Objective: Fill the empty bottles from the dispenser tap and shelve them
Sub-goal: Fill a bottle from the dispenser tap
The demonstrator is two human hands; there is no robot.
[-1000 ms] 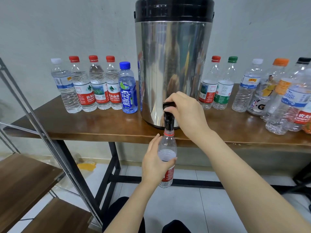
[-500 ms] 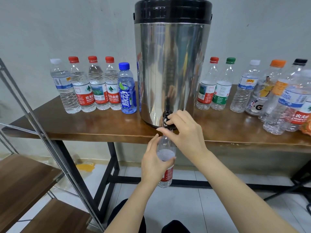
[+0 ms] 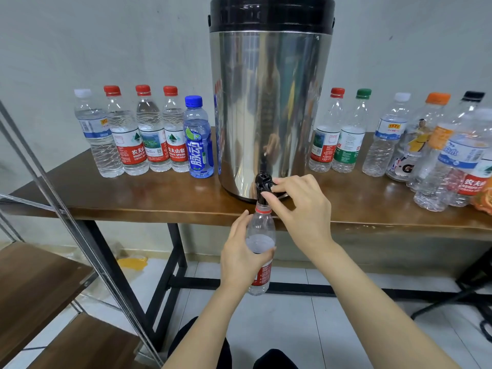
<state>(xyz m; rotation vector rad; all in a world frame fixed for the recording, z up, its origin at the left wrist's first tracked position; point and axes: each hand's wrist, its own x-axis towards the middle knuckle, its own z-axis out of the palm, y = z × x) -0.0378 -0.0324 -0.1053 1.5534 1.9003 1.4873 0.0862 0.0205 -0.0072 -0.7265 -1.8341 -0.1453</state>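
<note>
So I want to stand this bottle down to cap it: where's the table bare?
Bare table front left of the dispenser, before the row ending at the blue-capped bottle; a patch before the green-capped bottle. The right end around the orange-capped bottle is crowded.

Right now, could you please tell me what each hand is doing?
Left hand: holding the bottle.
Right hand: pinching the tap.
</note>
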